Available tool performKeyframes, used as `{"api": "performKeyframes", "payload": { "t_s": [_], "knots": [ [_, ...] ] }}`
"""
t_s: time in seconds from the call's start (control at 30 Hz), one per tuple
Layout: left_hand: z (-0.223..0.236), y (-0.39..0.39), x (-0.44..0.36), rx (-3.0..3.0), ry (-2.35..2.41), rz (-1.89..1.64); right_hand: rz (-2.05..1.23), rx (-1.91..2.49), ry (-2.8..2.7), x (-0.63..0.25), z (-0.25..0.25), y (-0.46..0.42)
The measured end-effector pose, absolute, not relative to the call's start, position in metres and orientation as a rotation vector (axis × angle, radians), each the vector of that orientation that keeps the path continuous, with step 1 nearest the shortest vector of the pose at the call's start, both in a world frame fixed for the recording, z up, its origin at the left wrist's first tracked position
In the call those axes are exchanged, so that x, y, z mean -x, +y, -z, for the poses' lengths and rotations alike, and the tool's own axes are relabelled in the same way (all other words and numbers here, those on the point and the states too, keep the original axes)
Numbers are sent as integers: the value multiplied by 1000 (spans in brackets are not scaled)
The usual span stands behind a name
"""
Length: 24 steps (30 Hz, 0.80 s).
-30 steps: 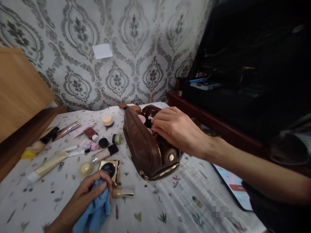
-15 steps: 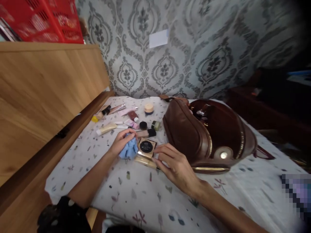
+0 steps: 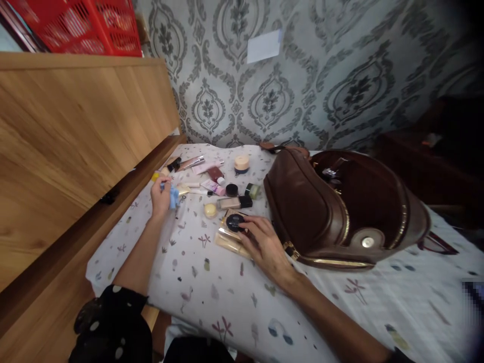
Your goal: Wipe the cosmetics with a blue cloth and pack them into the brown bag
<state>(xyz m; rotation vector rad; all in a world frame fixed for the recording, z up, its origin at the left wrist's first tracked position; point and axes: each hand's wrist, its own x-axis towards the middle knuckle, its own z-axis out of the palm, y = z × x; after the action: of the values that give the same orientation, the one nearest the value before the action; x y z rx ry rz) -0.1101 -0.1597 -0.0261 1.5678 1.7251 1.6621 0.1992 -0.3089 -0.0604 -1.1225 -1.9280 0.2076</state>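
Observation:
My left hand (image 3: 161,197) is closed on a crumpled blue cloth (image 3: 174,196) at the far left of the cosmetics, over a pale yellow tube (image 3: 183,190) that it partly covers. My right hand (image 3: 266,248) has its fingertips and thumb at the right edge of a square gold compact with a round black lid (image 3: 235,222). The fingers hide that edge. Just in front of the compact lies a slim beige bottle (image 3: 231,243). Behind it are a foundation bottle with a black cap (image 3: 229,203) and a small yellow jar (image 3: 210,210).
An open brown leather bag (image 3: 302,196) stands to the right. Several tubes and jars, such as a cream-lidded jar (image 3: 241,164) and a green jar (image 3: 252,190), lie behind. A wooden cabinet (image 3: 86,116) with a red basket (image 3: 79,25) on top borders the left.
My right hand came out of the bag and moved left to the compact. My left hand carried the blue cloth away from the compact toward the far left. The view turned left.

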Motion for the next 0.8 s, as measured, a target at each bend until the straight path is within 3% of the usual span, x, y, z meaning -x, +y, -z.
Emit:
{"api": "performKeyframes", "payload": {
  "t_s": [0.4, 0.8],
  "knots": [
    [27, -175, 104, -2055, 2235, -958, -173, 1080, -2153, -215, 64, -315],
    [24, -167, 112, -2080, 2241, -947, -137, 1032, -2066, -215, 68, -312]
  ]
}}
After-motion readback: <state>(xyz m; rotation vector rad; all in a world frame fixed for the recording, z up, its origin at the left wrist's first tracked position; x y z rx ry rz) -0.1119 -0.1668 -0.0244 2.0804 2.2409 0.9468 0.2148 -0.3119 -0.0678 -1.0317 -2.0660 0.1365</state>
